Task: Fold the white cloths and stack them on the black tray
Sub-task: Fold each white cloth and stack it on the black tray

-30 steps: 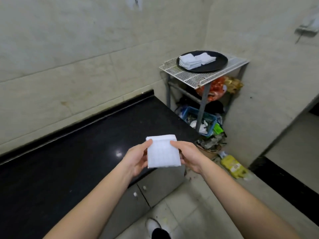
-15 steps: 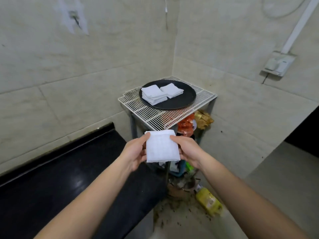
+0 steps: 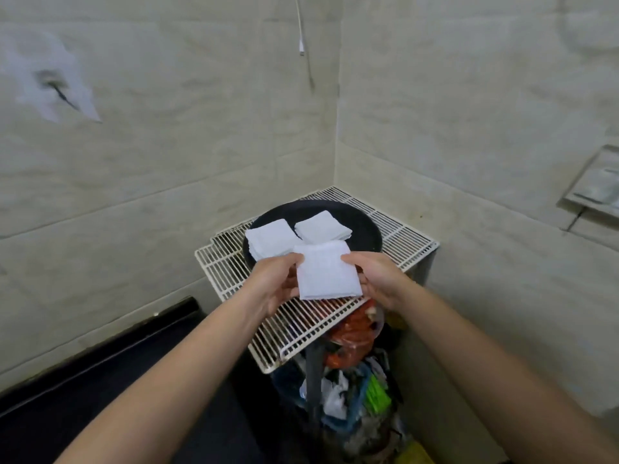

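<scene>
Above the wire rack (image 3: 402,236): I hold one folded white cloth (image 3: 326,272) in the air, just in front of the black tray (image 3: 365,226). In my view its far edge covers the near rim of the tray.
Left hand (image 3: 273,283): the thumb lies on top of the cloth's left edge and the other fingers are curled under it, so it is a pinch.
Right hand (image 3: 376,277): it pinches the right edge in the same way, but the fingers below are mostly hidden from me.
On the black tray: two piles of folded cloths lie side by side. The left pile (image 3: 269,241) is thicker and reaches the left rim. The right pile (image 3: 321,227) is flatter. I cannot tell if the piles touch.
Step, as I judge: carrying the cloth to one of the piles. It is not yet set down.
Risk, unfolding: if one hand lets go too early, the loose side can drop and the fold can open.
Risk, pushing: if the cloth comes in too low, it can push the left pile over the rim onto the rack.
Risk, dropping: the cloth is not yet above the tray. If it slips now, it falls on the bare wire or past the edge, toward the red bag (image 3: 351,333) and the clutter below.
</scene>
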Action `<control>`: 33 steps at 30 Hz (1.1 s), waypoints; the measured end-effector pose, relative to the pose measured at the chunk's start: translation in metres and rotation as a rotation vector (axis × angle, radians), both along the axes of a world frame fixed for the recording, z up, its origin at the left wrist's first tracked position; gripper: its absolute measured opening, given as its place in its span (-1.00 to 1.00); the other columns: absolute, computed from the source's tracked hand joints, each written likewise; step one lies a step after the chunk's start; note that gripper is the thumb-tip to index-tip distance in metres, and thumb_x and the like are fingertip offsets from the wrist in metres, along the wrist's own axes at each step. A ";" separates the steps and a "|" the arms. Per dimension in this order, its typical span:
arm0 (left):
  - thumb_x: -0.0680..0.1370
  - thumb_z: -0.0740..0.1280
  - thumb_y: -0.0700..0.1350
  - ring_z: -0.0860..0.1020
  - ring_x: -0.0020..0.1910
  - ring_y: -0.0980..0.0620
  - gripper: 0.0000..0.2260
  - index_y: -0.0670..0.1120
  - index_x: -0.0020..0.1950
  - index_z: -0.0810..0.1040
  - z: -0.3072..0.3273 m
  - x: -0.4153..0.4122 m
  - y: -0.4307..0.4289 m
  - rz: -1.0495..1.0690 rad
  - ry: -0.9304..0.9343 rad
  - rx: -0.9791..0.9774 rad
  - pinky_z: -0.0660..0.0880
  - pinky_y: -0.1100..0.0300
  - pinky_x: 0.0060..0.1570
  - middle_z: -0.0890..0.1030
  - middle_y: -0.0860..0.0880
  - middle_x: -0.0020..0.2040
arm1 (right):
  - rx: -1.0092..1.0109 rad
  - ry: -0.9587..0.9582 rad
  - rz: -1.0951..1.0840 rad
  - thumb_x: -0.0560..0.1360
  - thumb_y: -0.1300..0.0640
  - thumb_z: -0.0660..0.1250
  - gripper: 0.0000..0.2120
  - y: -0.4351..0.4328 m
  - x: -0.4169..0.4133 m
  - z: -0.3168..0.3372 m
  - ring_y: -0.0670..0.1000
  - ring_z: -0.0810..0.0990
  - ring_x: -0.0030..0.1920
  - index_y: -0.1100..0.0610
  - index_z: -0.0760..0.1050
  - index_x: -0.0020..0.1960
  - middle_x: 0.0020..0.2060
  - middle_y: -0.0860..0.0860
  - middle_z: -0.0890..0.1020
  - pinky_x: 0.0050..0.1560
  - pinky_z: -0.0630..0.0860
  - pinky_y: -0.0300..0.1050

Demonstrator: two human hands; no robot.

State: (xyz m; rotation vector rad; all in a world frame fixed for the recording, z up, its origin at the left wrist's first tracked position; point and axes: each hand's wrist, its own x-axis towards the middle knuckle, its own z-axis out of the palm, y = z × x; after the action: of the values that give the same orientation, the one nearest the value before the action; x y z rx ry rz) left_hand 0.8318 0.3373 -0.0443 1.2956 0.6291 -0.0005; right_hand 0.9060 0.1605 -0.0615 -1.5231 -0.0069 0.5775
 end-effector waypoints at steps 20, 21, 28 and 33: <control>0.49 0.31 -0.29 0.63 -0.10 -0.13 -0.59 -0.11 0.34 0.40 -0.043 0.189 0.008 0.361 0.138 0.502 0.63 -0.09 -0.02 0.62 -0.09 -0.08 | -0.194 -0.192 0.371 0.54 0.29 0.31 -0.49 0.046 0.252 -0.038 0.03 0.61 0.20 0.09 0.39 0.47 0.25 0.05 0.62 0.29 0.54 0.05; 0.50 0.31 -0.28 0.63 -0.08 -0.12 -0.58 -0.10 0.35 0.39 -0.044 0.189 0.009 0.346 0.164 0.572 0.62 -0.01 -0.07 0.62 -0.06 -0.11 | -0.207 -0.190 0.383 0.54 0.28 0.31 -0.48 0.048 0.253 -0.041 0.03 0.60 0.21 0.08 0.39 0.48 0.27 0.05 0.61 0.29 0.54 0.07; 0.54 0.32 -0.23 0.59 -0.03 -0.05 -0.57 -0.11 0.41 0.38 -0.050 0.191 0.008 0.265 0.241 0.787 0.46 0.14 -0.05 0.63 -0.05 -0.05 | -0.213 -0.247 0.368 0.57 0.29 0.31 -0.50 0.045 0.253 -0.049 0.02 0.58 0.22 0.08 0.38 0.49 0.27 0.03 0.59 0.20 0.52 -0.10; 0.55 0.32 -0.24 0.54 -0.04 -0.03 -0.59 -0.15 0.40 0.39 -0.046 0.195 0.006 0.228 0.243 0.835 0.42 0.16 -0.03 0.57 -0.02 -0.08 | -0.222 -0.273 0.306 0.57 0.24 0.32 -0.50 0.041 0.249 -0.046 0.01 0.55 0.27 0.05 0.37 0.49 0.31 0.00 0.56 0.33 0.50 0.02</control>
State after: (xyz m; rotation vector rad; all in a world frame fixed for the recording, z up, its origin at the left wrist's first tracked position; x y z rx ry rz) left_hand 1.0267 0.3438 -0.0906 2.0355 1.0434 0.3265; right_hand 1.1554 0.2015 -0.1075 -1.8241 -0.4030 0.6221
